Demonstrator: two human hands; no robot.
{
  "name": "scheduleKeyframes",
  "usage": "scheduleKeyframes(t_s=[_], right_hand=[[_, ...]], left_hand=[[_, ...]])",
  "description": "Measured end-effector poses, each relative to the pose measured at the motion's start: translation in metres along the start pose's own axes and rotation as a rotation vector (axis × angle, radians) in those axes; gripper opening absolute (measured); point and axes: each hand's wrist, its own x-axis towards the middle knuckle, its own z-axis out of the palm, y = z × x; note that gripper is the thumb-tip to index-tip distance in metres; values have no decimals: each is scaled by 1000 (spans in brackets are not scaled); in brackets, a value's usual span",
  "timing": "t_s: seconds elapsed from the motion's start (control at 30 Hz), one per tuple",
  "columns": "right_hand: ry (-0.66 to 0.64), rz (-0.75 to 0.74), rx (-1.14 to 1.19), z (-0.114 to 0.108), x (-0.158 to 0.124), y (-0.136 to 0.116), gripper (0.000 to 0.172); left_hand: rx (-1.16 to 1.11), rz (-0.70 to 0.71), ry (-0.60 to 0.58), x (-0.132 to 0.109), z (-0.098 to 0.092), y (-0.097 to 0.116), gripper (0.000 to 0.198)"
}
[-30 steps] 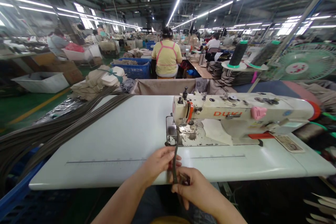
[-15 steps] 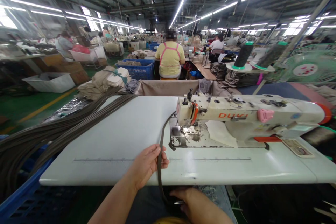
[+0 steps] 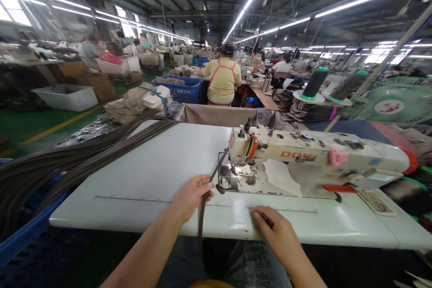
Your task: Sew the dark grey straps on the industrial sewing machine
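A long dark grey-brown strap (image 3: 201, 216) runs from beside the sewing machine's (image 3: 300, 155) head, across the white table, and down over its front edge. My left hand (image 3: 192, 195) is closed on this strap, thumb and fingers pinching it left of the needle plate. On the table's front part, right of the strap, rests my right hand (image 3: 275, 225). Its fingers are curled around a small dark object (image 3: 267, 219), mostly hidden in the palm, whose kind I cannot make out.
A thick bundle of similar straps (image 3: 101, 155) hangs over the table's left side, by a blue crate (image 3: 30, 243). Thread cones (image 3: 313, 83) and a green fan (image 3: 393, 103) stand at the right. Ahead, a person in a yellow top (image 3: 222, 78) sits facing away.
My right hand has risen from below the table edge onto the tabletop, moving right. My left hand keeps hold of the strap, which now runs straighter. The view has shifted slightly.
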Motion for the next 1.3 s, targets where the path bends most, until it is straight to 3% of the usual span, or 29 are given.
scheduleKeyframes(t_s=[0.13, 0.2, 0.37, 0.53, 0.6, 0.97, 1.3], right_hand=[[133, -12, -96, -8, 9, 18, 30], [204, -8, -143, -11, 13, 27, 32], [319, -28, -244, -9, 23, 44, 38], [352, -123, -278, 3, 34, 48, 42], [367, -167, -292, 8, 38, 48, 40], [533, -290, -418, 14, 34, 41, 30], [569, -282, -509, 20, 31, 34, 25]], left_hand=[[13, 207, 341, 23, -11, -5, 41], [90, 274, 409, 28, -18, -10, 38], [499, 249, 257, 26, -29, -20, 34], [1012, 574, 204, 15, -26, -22, 34], [1134, 640, 199, 9, -22, -21, 33], [1381, 722, 53, -25, -16, -28, 39], [1553, 843, -196, -61, -9, -36, 53]])
